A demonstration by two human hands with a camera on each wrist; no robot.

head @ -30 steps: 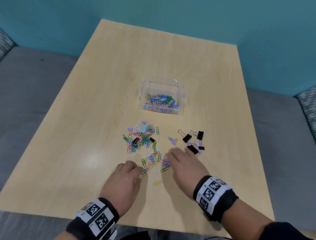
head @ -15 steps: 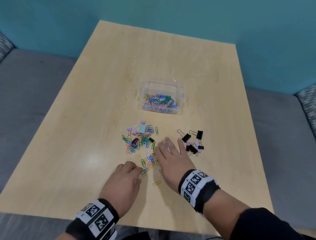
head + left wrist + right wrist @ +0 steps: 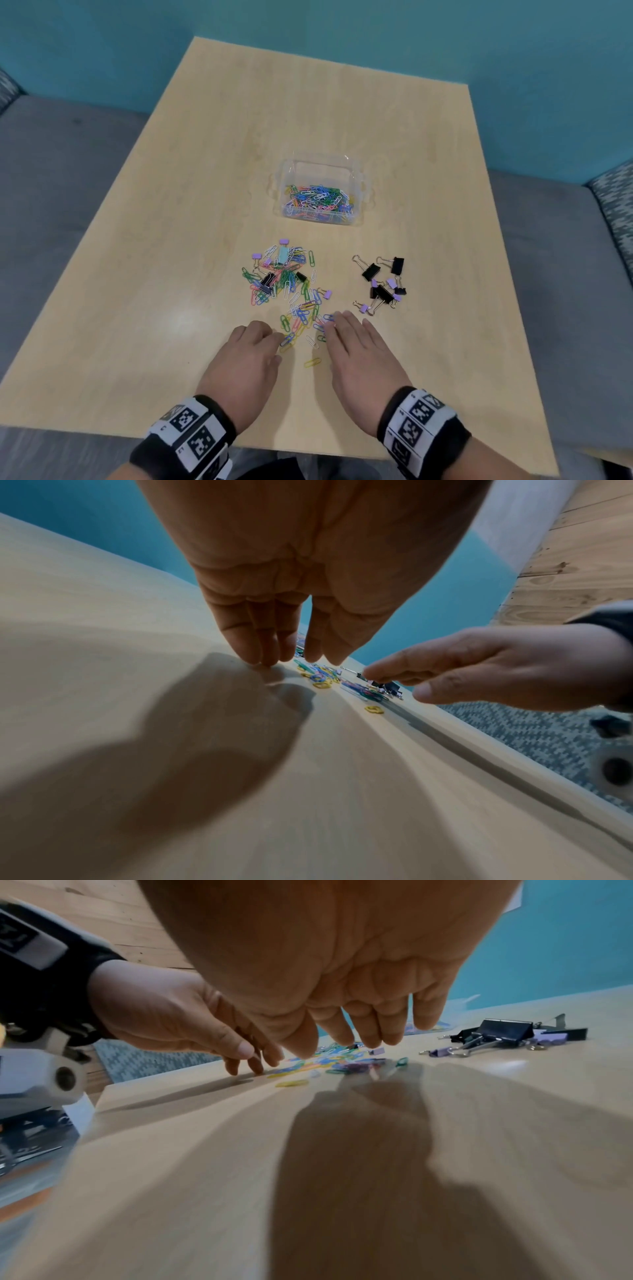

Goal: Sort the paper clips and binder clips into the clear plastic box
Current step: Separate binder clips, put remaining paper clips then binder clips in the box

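Head view: many paper clips (image 3: 317,198) are already laid in the clear plastic box (image 3: 358,192), while a mixed pile (image 3: 287,281) and binder clips (image 3: 382,281) are left on the bench (image 3: 171,240), and nothing is held by the loosely spread left hand (image 3: 246,363) or right hand (image 3: 359,356).

Left hand (image 3: 245,363): bare, no rings or gloves seen. Left wrist carries a black band (image 3: 185,442) faced with white panels, each printed with a square black-and-white coded marker; small letters sit beside the markers, too small to read.

Right hand (image 3: 363,359): bare likewise. Right wrist carries a matching black band (image 3: 423,431) with the same white panels and coded markers. A dark sleeve (image 3: 496,474) shows behind it.

Right wrist view: a white moulded housing (image 3: 41,1077) with a round dark opening sits under the left wrist, fixed beside black fittings.
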